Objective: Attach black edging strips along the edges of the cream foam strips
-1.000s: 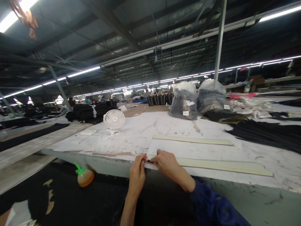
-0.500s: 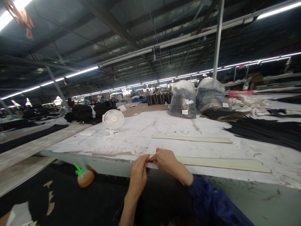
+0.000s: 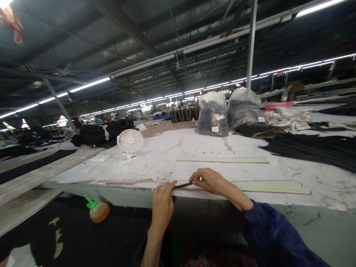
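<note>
Between my hands runs a narrow black strip [image 3: 182, 185] along the front edge of the table. My left hand [image 3: 163, 200] presses its left end with the fingers closed on it near the edge. Further right, my right hand [image 3: 209, 180] pinches the same strip between thumb and fingers. Beneath and beyond the right hand lies a long pale yellow strip [image 3: 272, 187] with a dark outline, flat on the white table top [image 3: 155, 170]. A second, thinner pale strip [image 3: 222, 160] lies behind it, touched by neither hand.
A small white fan [image 3: 130, 141] stands at the left beside a white power strip [image 3: 99, 158]. Two grey plastic bags [image 3: 213, 115] sit at the back. Black strips [image 3: 311, 150] are piled at right. Below the table edge, a green-topped bottle [image 3: 98, 211] rests on black material.
My right hand has moved right, away from the left hand, and a length of black strip now shows between them. My left hand stays near the same spot at the edge.
</note>
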Demonstrator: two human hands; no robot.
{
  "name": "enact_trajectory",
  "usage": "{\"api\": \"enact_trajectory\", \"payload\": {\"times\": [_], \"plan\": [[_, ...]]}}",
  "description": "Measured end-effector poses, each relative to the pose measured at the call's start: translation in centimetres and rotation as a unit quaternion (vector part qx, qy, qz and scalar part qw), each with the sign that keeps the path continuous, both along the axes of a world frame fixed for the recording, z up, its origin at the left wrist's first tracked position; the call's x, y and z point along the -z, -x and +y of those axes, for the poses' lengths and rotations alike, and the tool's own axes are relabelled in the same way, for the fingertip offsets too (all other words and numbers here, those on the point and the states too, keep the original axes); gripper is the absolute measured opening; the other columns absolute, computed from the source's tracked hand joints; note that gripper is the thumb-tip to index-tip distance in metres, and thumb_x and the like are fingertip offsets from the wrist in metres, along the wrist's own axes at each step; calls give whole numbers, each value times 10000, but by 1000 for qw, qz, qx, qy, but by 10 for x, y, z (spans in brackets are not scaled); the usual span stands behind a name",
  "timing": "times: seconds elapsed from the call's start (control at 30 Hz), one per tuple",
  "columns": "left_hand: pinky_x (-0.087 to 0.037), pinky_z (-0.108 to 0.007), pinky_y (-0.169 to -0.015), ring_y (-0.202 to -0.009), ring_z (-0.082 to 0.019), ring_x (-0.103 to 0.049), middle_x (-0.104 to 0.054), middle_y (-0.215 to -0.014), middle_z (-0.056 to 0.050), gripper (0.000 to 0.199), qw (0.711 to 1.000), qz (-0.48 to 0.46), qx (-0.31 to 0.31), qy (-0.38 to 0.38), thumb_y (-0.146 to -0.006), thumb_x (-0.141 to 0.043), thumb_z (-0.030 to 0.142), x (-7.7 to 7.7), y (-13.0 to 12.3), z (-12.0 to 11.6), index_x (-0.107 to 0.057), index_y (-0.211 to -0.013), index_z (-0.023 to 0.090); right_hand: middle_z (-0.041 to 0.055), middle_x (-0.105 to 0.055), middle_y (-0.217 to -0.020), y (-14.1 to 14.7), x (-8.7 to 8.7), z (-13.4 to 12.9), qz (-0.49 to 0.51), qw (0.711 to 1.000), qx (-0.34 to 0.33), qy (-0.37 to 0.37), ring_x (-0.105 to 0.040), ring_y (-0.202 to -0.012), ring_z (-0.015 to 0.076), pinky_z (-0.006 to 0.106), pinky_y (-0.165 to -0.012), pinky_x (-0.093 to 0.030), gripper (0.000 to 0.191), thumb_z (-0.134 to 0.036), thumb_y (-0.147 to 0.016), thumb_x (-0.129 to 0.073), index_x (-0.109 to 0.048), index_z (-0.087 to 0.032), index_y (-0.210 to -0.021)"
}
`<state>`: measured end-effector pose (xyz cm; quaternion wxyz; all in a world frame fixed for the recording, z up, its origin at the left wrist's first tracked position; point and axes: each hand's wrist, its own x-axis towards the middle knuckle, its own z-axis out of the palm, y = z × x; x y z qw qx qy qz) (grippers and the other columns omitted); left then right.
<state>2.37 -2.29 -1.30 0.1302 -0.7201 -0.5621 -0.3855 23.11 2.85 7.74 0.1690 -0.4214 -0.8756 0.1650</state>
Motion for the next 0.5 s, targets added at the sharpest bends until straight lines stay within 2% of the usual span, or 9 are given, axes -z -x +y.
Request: {"api": "enact_trajectory", "payload": {"times": [0.1,0.27,0.5], "plan": [[-412,-375,-872,-968,-206,-597,-676,-990,-44,481,999,34,-2,1,-831,-342,34,-2,0,-1,-609,-1155,268,36,-696,-939,-15,-1,-4,-19,1000,11,0,-615,-854,187,275,-732,-421,277,-226,-831,-514,-744,-296,-969],[-420,-370,-834,-930,-197,-602,-661,-968,-31,549,995,92,10,22,-785,-379,2,-2,6,1,-635,-1147,326,29,-683,-948,-25,10,-4,-38,999,31,-17,-609,-883,192,275,-749,-425,321,-187,-815,-516,-741,-337,-987],[-426,-375,-835,-918,-188,-597,-648,-980,-36,548,995,101,0,13,-776,-378,-20,-1,4,1,-661,-1109,311,31,-671,-926,-24,15,-4,-38,998,35,-31,-602,-869,187,262,-718,-424,347,-150,-814,-503,-746,-342,-972]]}}
